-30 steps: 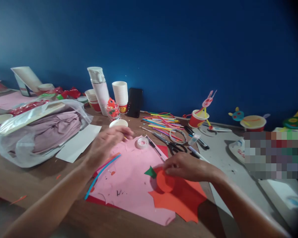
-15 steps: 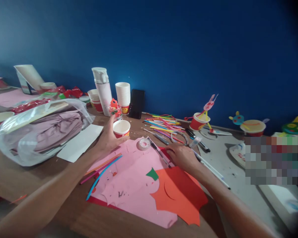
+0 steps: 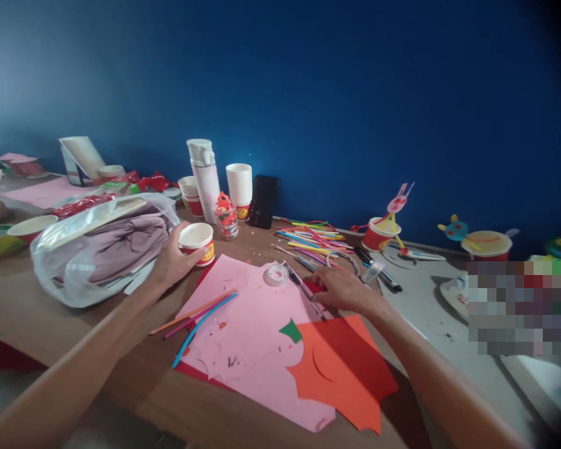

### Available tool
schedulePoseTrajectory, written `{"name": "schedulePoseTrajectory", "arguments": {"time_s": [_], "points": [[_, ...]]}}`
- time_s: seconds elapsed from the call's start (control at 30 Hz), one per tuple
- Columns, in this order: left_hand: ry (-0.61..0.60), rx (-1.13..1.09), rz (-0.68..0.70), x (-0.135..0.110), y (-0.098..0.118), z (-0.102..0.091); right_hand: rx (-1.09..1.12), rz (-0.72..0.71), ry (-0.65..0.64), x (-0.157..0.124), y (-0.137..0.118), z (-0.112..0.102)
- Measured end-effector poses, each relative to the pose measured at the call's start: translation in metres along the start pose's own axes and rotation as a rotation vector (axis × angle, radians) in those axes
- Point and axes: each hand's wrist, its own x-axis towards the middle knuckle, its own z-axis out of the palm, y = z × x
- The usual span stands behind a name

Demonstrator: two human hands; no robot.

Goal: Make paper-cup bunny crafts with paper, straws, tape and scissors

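My left hand (image 3: 174, 259) is wrapped around the side of a white and red paper cup (image 3: 197, 237), which stands upright just beyond a pink paper sheet (image 3: 257, 330). My right hand (image 3: 343, 288) rests palm down at the sheet's far right corner, over a bit of red paper. Its thumb and forefinger are apart, and nothing shows between them. Beside these fingers lie a pen (image 3: 305, 292) and a pair of scissors (image 3: 305, 262). A small tape roll (image 3: 277, 274), a green paper scrap (image 3: 290, 330) and orange paper (image 3: 341, 368) lie on the pink sheet.
Colourful pipe cleaners (image 3: 313, 237) lie in a pile near the wall. A white bottle (image 3: 204, 181), stacked cups (image 3: 239, 187) and a phone (image 3: 264, 201) stand behind. To the left sits a plastic bag (image 3: 98, 249); on the right, markers (image 3: 378, 271) and a bunny-topped cup (image 3: 381, 234).
My left hand has slid the paper cup to the left, away from the small jar and toward the plastic bag. The view has turned slightly left. My right hand has stayed almost in place.
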Motion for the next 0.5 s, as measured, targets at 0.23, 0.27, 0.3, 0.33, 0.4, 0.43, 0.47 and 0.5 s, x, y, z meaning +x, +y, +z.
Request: {"name": "schedulePoseTrajectory", "arguments": {"time_s": [0.23,0.27,0.3,0.33,0.4,0.43,0.47,0.5], "points": [[-0.016,-0.093,-0.003,-0.004,-0.011,0.006,0.048,0.022,0.036,0.006,0.004,0.005],[-0.021,-0.099,-0.006,-0.005,-0.011,0.006,0.057,0.033,0.047,0.007,0.004,0.007],[-0.028,-0.106,-0.006,-0.005,-0.011,0.007,0.07,0.042,0.057,0.007,0.005,0.008],[-0.033,-0.112,-0.007,-0.005,-0.011,0.007,0.085,0.044,0.068,0.007,0.005,0.009],[-0.036,-0.119,-0.013,-0.005,-0.01,0.007,0.119,0.034,0.091,0.006,0.006,0.006],[-0.037,-0.118,-0.019,-0.006,-0.01,0.007,0.134,0.024,0.101,0.005,0.006,0.004],[-0.035,-0.115,-0.026,-0.006,-0.01,0.008,0.148,0.011,0.115,0.004,0.007,0.0],[-0.032,-0.109,-0.033,-0.006,-0.01,0.008,0.162,-0.001,0.138,0.002,0.007,-0.003]]}}
